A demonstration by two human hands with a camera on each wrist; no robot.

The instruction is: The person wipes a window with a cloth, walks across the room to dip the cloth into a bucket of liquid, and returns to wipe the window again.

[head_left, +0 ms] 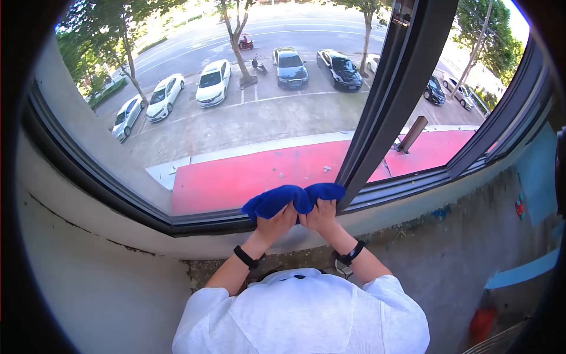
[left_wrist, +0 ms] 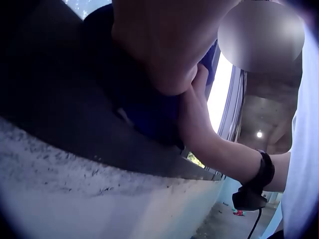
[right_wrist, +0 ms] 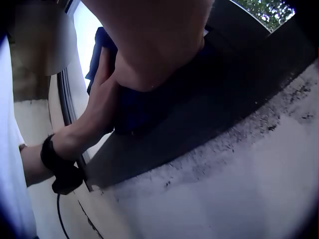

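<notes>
1. Your left hand [head_left: 276, 224] and right hand [head_left: 320, 216] sit close together, both grips pinching the blue cloth [head_left: 277, 199] with fingers bent into it; the fingertips are hidden in the folds. The cloth lies bunched along the bottom rail [head_left: 206, 223] of the window. If either grip loosens, a fold could slip free and drop over the edge.

2. The right end of the cloth is at the foot of the upright post [head_left: 396, 85]; you cannot tell whether it touches. A push further that way could wedge the cloth or knock your knuckles on the post.

3. Beyond the rail lies a red ledge [head_left: 253, 174] with bits of rubble, and parked cars stand farther out. You cannot tell whether glass fills this opening. If it does not, leaning too far could cost you the cloth or your balance.

4. The wall edge [right_wrist: 239, 137] under the rail looks rough and flecked. Dragging the cloth over it would likely pick up grit, which could then scratch or smear the frame.

5. A cable [right_wrist: 61, 219] hangs from your left wrist band [right_wrist: 65, 172]. A wide sweep could snag it and jerk that hand off line.
</notes>
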